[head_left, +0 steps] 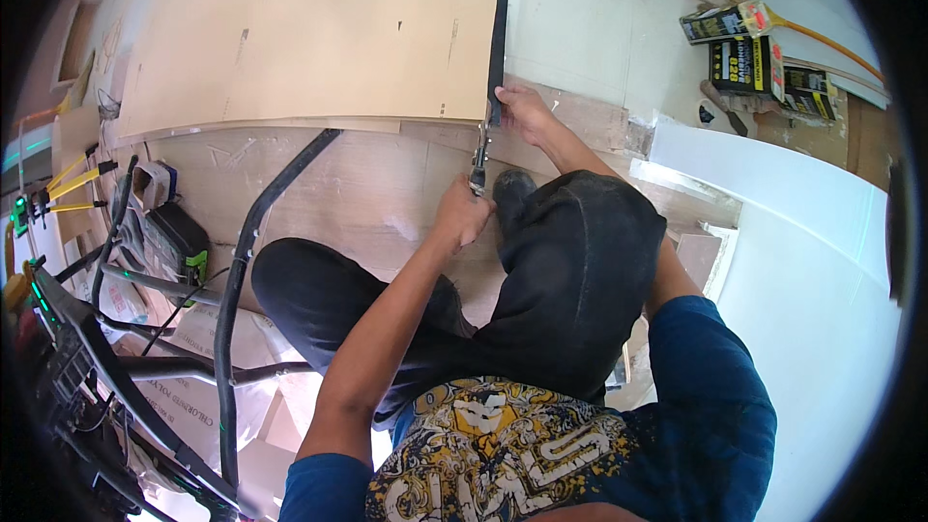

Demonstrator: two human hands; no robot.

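A large tan panel point(319, 29) lies ahead of me, with a black strip point(502, 19) running along its right edge. My left hand point(464, 214) is closed around the handles of a metal hand tool that looks like snips point(480, 157). The tool's jaws point away from me and meet the near end of the strip at the panel's corner. Just right of that corner, my right hand point(527, 113) pinches the strip between thumb and fingers. I cannot make out whether the jaws have the strip between them.
Black and yellow adhesive boxes point(746, 68) stand at the far right. White panels point(802, 261) lie along my right. On the left are a bent black tube frame point(253, 222), a black and green case point(177, 240) and a yellow-legged stand point(82, 179). My knees are close below my hands.
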